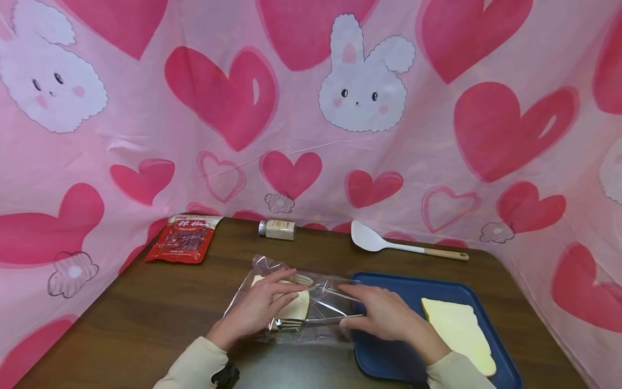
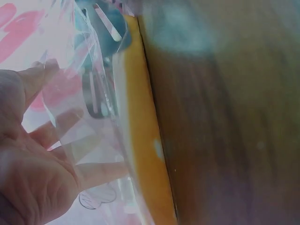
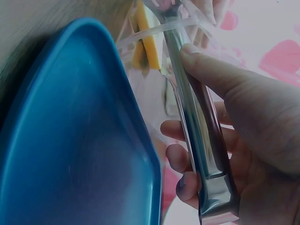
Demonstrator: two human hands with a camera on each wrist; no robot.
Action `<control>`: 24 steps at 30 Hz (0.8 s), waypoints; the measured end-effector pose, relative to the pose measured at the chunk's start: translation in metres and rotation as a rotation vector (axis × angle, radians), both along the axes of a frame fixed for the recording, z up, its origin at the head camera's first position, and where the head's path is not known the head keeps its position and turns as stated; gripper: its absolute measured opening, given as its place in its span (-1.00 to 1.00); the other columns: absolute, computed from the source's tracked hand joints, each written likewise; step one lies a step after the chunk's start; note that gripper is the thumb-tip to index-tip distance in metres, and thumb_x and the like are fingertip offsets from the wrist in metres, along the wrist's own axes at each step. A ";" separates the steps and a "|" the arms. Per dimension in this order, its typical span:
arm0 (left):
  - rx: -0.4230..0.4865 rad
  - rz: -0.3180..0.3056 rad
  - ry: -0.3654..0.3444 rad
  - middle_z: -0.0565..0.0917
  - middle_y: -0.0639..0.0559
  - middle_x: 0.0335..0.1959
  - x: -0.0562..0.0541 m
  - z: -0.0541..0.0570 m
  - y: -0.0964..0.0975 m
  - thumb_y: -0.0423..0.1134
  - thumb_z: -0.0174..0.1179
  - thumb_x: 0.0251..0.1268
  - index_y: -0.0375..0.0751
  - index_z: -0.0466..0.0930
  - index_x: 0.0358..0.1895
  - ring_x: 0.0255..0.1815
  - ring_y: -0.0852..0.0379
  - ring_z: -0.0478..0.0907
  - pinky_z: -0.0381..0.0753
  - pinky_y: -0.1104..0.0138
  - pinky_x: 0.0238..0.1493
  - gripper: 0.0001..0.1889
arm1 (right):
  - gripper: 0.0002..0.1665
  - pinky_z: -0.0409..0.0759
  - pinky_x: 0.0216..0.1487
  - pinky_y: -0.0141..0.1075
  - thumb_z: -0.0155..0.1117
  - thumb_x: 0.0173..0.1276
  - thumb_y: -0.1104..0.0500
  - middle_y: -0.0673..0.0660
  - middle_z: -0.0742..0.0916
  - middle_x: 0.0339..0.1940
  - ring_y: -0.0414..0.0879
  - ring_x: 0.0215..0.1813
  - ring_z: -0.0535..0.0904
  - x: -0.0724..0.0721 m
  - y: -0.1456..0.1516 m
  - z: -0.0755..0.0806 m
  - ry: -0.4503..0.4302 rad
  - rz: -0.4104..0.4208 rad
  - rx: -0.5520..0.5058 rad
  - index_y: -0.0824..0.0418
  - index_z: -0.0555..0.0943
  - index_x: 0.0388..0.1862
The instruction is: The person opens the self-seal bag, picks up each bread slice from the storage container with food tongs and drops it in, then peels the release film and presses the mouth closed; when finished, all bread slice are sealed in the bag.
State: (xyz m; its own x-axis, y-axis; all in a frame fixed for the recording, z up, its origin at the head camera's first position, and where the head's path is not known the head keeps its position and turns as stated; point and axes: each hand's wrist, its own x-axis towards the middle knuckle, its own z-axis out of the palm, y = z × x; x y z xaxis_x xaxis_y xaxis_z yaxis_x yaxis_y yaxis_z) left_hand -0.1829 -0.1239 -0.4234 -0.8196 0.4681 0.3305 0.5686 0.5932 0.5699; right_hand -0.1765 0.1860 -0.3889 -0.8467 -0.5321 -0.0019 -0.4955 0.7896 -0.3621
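Note:
A clear plastic bag (image 1: 328, 302) with bread slices (image 1: 297, 307) in it lies in the middle of the table. My right hand (image 1: 384, 310) holds metal tongs (image 3: 199, 122), thumb on one arm and fingers curled round the other. The tongs reach into the bag, their slotted ends apart, one at each side of the bread. My left hand (image 1: 259, 305) lies over the bag's left part, its fingers extended and spread against the plastic. From the left wrist, the bread's brown crust (image 2: 143, 126) shows through the film. Whether the tongs touch the bread, I cannot tell.
A blue tray (image 1: 389, 362) sits at the right, with a bread slice (image 1: 459, 335) on it. Along the back are a red packet (image 1: 184, 240), a small seasoning jar (image 1: 279, 229) and a white spatula (image 1: 371, 237) with a wooden handle. A pink heart-patterned cloth (image 1: 301, 124) hangs behind.

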 end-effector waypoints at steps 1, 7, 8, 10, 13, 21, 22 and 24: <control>-0.003 0.001 0.011 0.57 -0.13 0.47 0.000 0.000 0.000 -0.20 0.28 0.54 0.15 0.78 0.22 0.49 -0.23 0.51 0.48 -0.24 0.43 -0.70 | -0.11 0.65 0.20 0.28 0.48 0.30 -0.35 0.14 0.73 0.36 0.19 0.35 0.67 0.001 0.003 0.000 0.005 -0.009 0.001 0.04 0.56 0.49; 0.012 0.028 0.020 0.59 -0.17 0.45 -0.001 0.001 0.000 -0.25 0.31 0.50 0.09 0.80 0.19 0.50 -0.29 0.49 0.46 -0.24 0.45 -0.70 | -0.10 0.65 0.22 0.27 0.47 0.28 -0.38 0.11 0.73 0.36 0.18 0.34 0.68 0.010 0.025 0.004 0.022 -0.062 0.005 0.02 0.57 0.48; 0.018 0.033 0.017 0.59 -0.19 0.44 -0.001 0.000 0.000 -0.25 0.31 0.50 0.08 0.80 0.19 0.50 -0.31 0.49 0.46 -0.24 0.45 -0.71 | -0.10 0.65 0.23 0.27 0.48 0.28 -0.38 0.11 0.73 0.35 0.18 0.34 0.68 0.011 0.029 0.005 0.020 -0.073 0.005 0.02 0.57 0.48; 0.021 0.043 0.024 0.60 -0.20 0.43 -0.002 0.000 0.000 -0.27 0.31 0.49 0.07 0.81 0.17 0.48 -0.32 0.51 0.47 -0.24 0.44 -0.71 | -0.11 0.65 0.24 0.27 0.49 0.28 -0.36 0.11 0.74 0.34 0.17 0.33 0.69 0.014 0.038 0.007 0.015 -0.102 0.004 0.03 0.58 0.47; 0.030 0.072 0.029 0.63 -0.21 0.40 -0.003 0.000 0.002 -0.28 0.33 0.47 0.07 0.82 0.14 0.45 -0.31 0.54 0.49 -0.22 0.43 -0.72 | -0.12 0.65 0.25 0.27 0.51 0.26 -0.35 0.12 0.75 0.32 0.18 0.31 0.69 0.021 0.052 0.010 0.020 -0.145 0.006 0.04 0.60 0.45; 0.031 0.142 0.018 0.68 -0.19 0.35 -0.004 0.003 0.006 -0.29 0.37 0.43 0.03 0.84 0.10 0.44 -0.31 0.54 0.46 -0.23 0.45 -0.74 | -0.11 0.77 -0.05 -0.15 0.50 0.25 -0.36 0.02 0.79 0.16 -0.16 -0.08 0.72 0.045 0.089 0.010 -0.011 -0.241 -0.020 0.04 0.59 0.45; 0.027 0.148 0.015 0.68 -0.20 0.35 -0.004 0.003 0.006 -0.29 0.37 0.43 0.03 0.84 0.10 0.45 -0.31 0.54 0.46 -0.23 0.45 -0.74 | -0.10 0.72 -0.17 -0.25 0.50 0.26 -0.35 0.02 0.79 0.16 -0.25 -0.20 0.66 0.048 0.094 0.009 -0.006 -0.250 -0.034 0.05 0.57 0.46; 0.023 0.158 0.010 0.67 -0.21 0.35 -0.005 0.004 0.006 -0.29 0.37 0.43 0.02 0.84 0.10 0.45 -0.30 0.53 0.46 -0.23 0.45 -0.74 | -0.08 0.55 -0.37 -0.37 0.52 0.27 -0.31 0.03 0.76 0.14 -0.30 -0.39 0.49 0.055 0.105 0.009 -0.024 -0.292 -0.069 0.06 0.53 0.50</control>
State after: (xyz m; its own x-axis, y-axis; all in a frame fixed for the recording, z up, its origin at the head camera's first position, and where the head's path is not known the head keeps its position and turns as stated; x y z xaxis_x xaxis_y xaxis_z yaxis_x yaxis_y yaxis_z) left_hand -0.1875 -0.1177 -0.4192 -0.8788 0.3262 0.3482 0.4753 0.6624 0.5791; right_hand -0.1213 0.2906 -0.3801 -0.9640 -0.2658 0.0034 -0.2416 0.8706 -0.4285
